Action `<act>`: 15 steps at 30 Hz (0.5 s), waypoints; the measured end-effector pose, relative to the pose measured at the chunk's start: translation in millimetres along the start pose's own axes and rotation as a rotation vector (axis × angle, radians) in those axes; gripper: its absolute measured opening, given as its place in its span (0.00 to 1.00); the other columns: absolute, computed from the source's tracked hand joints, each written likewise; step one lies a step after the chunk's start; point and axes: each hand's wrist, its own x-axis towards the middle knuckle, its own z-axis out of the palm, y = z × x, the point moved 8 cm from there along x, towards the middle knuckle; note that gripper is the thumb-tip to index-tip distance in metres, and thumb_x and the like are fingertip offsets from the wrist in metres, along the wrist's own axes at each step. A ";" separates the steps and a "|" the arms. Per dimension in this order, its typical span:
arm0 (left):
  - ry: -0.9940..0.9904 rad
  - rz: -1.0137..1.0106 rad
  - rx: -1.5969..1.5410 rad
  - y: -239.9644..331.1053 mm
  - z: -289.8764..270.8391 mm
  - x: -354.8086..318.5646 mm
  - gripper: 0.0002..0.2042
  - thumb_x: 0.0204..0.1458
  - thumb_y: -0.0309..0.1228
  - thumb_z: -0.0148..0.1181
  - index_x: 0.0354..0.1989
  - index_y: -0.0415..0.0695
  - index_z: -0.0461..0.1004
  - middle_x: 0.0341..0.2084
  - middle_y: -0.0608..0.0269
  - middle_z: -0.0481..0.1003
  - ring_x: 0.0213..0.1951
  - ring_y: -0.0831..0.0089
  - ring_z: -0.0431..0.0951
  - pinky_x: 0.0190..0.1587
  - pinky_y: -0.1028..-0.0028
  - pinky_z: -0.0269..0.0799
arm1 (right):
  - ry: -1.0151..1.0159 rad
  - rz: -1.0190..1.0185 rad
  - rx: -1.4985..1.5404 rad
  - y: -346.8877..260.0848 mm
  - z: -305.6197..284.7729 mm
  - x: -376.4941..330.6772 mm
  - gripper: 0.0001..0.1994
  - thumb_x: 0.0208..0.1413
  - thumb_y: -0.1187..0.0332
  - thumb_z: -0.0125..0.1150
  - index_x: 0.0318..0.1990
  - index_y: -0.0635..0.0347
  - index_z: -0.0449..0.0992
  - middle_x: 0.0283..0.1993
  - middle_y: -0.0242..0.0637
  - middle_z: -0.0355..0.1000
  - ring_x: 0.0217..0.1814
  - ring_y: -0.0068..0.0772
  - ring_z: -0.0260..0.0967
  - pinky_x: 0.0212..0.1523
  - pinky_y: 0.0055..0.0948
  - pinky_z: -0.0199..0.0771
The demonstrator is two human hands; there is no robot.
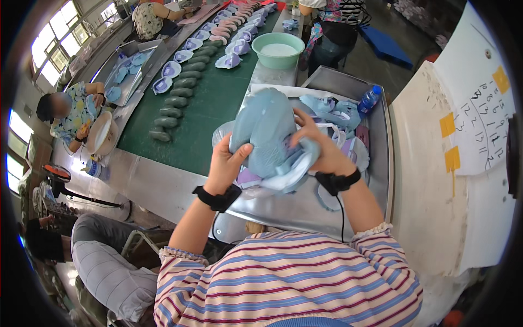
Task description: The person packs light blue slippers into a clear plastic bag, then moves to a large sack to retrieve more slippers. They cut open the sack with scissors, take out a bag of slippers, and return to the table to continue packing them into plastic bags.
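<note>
In front of my chest, above the metal tray, I hold up a light blue shoe part point(265, 122) with smooth rounded lobes, a textured patch and a white-lined edge curling below. It could be one piece or several together; I cannot tell. My left hand point(227, 166) closes on its left side, thumb across the front. On the other side my right hand point(325, 148) grips the lined edge, its fingertips partly behind the part. Purple-and-white shoe parts point(248, 179) lie under it, mostly covered. More blue shoe parts point(333, 110) are heaped behind my right hand.
The metal tray point(387, 180) holds a blue bottle point(370, 99). Beyond it stands a green basin point(278, 50). Grey foot-shaped pieces point(180, 102) and purple-white shoe parts point(162, 85) line the green belt point(210, 122). A white panel point(430, 131) rises at right; a co-worker point(71, 114) sits left.
</note>
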 end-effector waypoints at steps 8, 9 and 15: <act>0.350 0.018 -0.586 -1.2 -9.5 -7.8 0.13 0.56 0.30 0.56 0.47 0.39 0.67 0.38 0.64 0.74 0.40 0.74 0.74 0.42 0.74 0.72 | 0.281 -0.337 -0.222 -35.0 40.0 -43.1 0.12 0.35 0.71 0.69 0.30 0.47 0.76 0.58 0.46 0.54 0.52 0.47 0.59 0.45 0.36 0.62; 0.365 0.113 -0.486 7.4 -12.7 -11.7 0.13 0.56 0.30 0.56 0.47 0.39 0.67 0.38 0.64 0.74 0.40 0.74 0.74 0.43 0.74 0.71 | 0.236 -0.329 -0.232 -35.2 41.1 -39.6 0.11 0.35 0.72 0.68 0.30 0.46 0.76 0.55 0.44 0.56 0.50 0.45 0.60 0.44 0.36 0.62; 0.508 0.288 -0.508 30.5 -34.8 2.1 0.13 0.57 0.29 0.55 0.48 0.38 0.67 0.41 0.63 0.74 0.41 0.78 0.72 0.47 0.77 0.67 | 0.024 -0.361 -0.383 -53.6 36.5 -65.2 0.13 0.36 0.71 0.66 0.34 0.45 0.79 0.40 0.34 0.68 0.45 0.41 0.61 0.41 0.41 0.62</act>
